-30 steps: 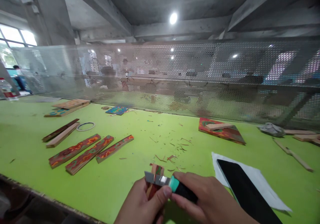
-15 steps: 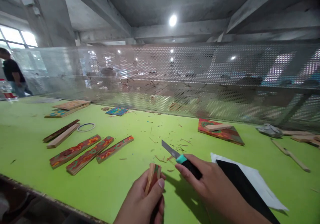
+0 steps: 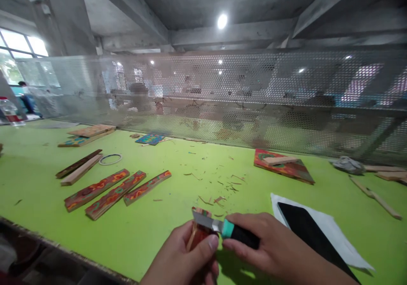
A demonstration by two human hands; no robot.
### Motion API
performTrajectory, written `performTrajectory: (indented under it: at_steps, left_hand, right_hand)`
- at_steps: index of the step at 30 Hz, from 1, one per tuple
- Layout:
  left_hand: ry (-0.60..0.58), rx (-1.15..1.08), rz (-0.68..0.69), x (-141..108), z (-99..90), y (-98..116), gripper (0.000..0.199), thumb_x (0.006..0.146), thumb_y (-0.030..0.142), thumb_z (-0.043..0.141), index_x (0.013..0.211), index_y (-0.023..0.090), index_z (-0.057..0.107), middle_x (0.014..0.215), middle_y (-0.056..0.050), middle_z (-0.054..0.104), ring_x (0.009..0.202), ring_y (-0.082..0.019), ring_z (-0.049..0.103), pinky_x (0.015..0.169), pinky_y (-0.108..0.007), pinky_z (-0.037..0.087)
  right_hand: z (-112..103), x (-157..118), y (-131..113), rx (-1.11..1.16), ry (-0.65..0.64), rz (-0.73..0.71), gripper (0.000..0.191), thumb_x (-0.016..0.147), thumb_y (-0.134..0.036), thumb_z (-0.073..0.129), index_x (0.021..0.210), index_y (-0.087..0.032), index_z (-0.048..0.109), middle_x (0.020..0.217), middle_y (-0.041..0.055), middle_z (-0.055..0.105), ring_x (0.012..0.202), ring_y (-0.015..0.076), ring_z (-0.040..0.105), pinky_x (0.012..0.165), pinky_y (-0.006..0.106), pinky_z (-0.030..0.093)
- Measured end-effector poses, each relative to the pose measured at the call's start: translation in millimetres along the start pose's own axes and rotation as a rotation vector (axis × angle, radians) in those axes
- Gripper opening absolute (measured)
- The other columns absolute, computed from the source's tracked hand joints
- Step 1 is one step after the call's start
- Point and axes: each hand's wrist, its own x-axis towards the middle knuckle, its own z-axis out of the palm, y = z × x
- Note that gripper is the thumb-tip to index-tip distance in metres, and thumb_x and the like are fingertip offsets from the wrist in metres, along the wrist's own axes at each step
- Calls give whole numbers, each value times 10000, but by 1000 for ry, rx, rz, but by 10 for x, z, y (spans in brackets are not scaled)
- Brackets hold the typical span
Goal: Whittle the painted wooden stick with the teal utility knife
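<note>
My left hand (image 3: pixel 187 255) is wrapped round a small painted wooden piece (image 3: pixel 197 237), its top end sticking up past my thumb. My right hand (image 3: pixel 257 244) grips a knife (image 3: pixel 240 234) with a black and teal handle. The knife's blade lies across the upper end of the wooden piece, pointing left. Thin wood shavings (image 3: pixel 219 200) are scattered on the green table (image 3: pixel 178 221) just beyond my hands.
Three painted strips (image 3: pixel 116 194) lie at left, near two plain strips and a ring (image 3: pixel 110 159). A red painted board (image 3: pixel 282 166) lies at right. A black phone (image 3: pixel 313 234) rests on white paper. A perforated metal screen (image 3: pixel 197 98) stands behind.
The knife has moved left and down, from above the shavings onto the top of the wooden piece. My left hand has shifted slightly right. The person at far left has gone from view.
</note>
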Motion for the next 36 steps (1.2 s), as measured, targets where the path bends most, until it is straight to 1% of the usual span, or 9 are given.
performTrajectory:
  at_steps: [3,8,11,15,23,26,30,33,36]
  left_hand:
    - [15,102,33,-5,24,24,669,744,750,880,964,160,654,675,45,649,454,-40,513,476,-169,393]
    - [40,249,25,-44,56,53,633,815,806,770,835,192,616,610,60,577,456,-63,461,476,-199,352]
    - [86,332,42,-78,90,68,630,846,815,723,823,195,608,586,65,556,450,-74,458,475,-206,342]
    - [157,379,62,-78,127,60,642,859,829,687,835,190,623,547,60,561,422,-91,488,456,-210,343]
    - [233,321,17,2,195,101,735,788,941,620,702,212,587,436,69,494,333,-79,423,355,-194,273]
    - [257,309,29,-2,225,115,756,774,965,603,685,215,569,451,63,509,331,-74,430,355,-191,290]
    - [279,279,18,-7,220,106,739,768,951,635,730,218,552,477,62,547,342,-71,451,362,-180,313]
    - [232,221,14,-10,189,79,658,836,859,682,854,211,569,504,73,577,359,-69,476,373,-159,326]
    - [213,119,34,-21,146,39,614,884,776,712,1107,223,567,527,98,596,363,-78,501,370,-143,344]
  right_hand:
    - [-38,-15,-36,28,-67,-11,302,1030,-464,617,943,-208,750,817,42,776,704,192,661,633,277,415]
    - [-53,-7,-18,35,-75,-46,299,1044,-478,662,952,-211,763,813,26,783,705,188,686,647,259,445]
    - [-20,-15,38,-46,-33,-88,247,1046,-449,706,1075,-212,768,957,63,825,828,238,764,713,286,500]
    - [50,-21,89,-149,34,-127,319,1079,-471,662,1186,-186,758,1067,138,840,911,317,804,745,348,550]
    - [250,5,-45,-2,155,-13,338,1084,-510,629,1213,-228,763,1055,103,862,900,297,820,764,339,601]
    - [192,15,-42,17,263,74,357,1101,-518,581,1240,-246,766,1002,82,868,836,282,819,713,329,610]
    - [-27,19,69,-49,501,236,516,1102,-603,519,1297,-185,749,910,102,844,657,263,758,676,359,617]
    - [-107,27,137,-43,497,226,523,1093,-622,522,1266,-189,760,891,84,842,582,223,702,644,353,622]
    - [-84,53,152,-13,390,124,411,1102,-540,531,1174,-222,782,904,68,847,672,233,739,662,349,614]
